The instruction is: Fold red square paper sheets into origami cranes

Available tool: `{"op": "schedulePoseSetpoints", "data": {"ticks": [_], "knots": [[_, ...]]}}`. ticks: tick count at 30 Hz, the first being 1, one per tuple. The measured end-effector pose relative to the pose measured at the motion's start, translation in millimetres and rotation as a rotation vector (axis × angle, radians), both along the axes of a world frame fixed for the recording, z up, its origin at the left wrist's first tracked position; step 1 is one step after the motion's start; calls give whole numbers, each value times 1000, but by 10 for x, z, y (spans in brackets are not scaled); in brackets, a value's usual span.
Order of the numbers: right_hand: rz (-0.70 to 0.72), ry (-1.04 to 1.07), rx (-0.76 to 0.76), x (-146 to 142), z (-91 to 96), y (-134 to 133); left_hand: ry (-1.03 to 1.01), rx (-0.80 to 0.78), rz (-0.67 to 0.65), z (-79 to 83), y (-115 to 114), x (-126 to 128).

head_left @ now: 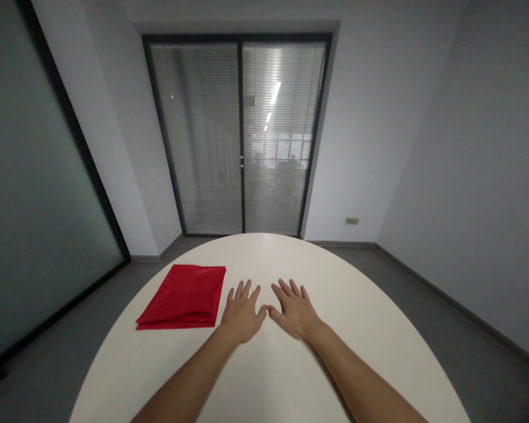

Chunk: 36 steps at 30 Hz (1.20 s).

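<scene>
Both of my hands lie flat, palms down, on a round white table [361, 329]. My left hand [241, 311] has its fingers spread and holds nothing; its thumb tip nearly touches the thumb of my right hand [294, 308], which is also flat and empty. Just to the left of my left hand lies a folded red plastic sheet or bag [183, 295], flat on the tabletop and a small gap away from my fingers.
Beyond the table's far edge stands a glass double door with closed blinds [240, 138]. A frosted glass wall [30, 194] runs along the left, a plain white wall on the right. Grey floor surrounds the table.
</scene>
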State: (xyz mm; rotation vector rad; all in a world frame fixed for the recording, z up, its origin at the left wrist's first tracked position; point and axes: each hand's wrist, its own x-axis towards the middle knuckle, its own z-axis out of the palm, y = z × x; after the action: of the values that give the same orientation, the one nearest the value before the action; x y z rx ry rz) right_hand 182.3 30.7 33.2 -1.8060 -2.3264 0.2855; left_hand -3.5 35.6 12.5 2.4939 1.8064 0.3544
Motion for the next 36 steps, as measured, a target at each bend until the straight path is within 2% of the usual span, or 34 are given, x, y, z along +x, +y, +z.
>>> {"op": "schedulePoseSetpoints", "data": {"ticks": [29,32,35,36], "knots": [[27,-3,-16,55,-78,47,-27,17,7,30,-38,1],[31,4,-10,50,-79,44,-31,114,-15,100,-67,24],[28,-4,-21,45,-63,35,-44,222,-14,292,-82,23],[26,-8,-24,44,-56,32,-54,250,25,374,-77,6]]}}
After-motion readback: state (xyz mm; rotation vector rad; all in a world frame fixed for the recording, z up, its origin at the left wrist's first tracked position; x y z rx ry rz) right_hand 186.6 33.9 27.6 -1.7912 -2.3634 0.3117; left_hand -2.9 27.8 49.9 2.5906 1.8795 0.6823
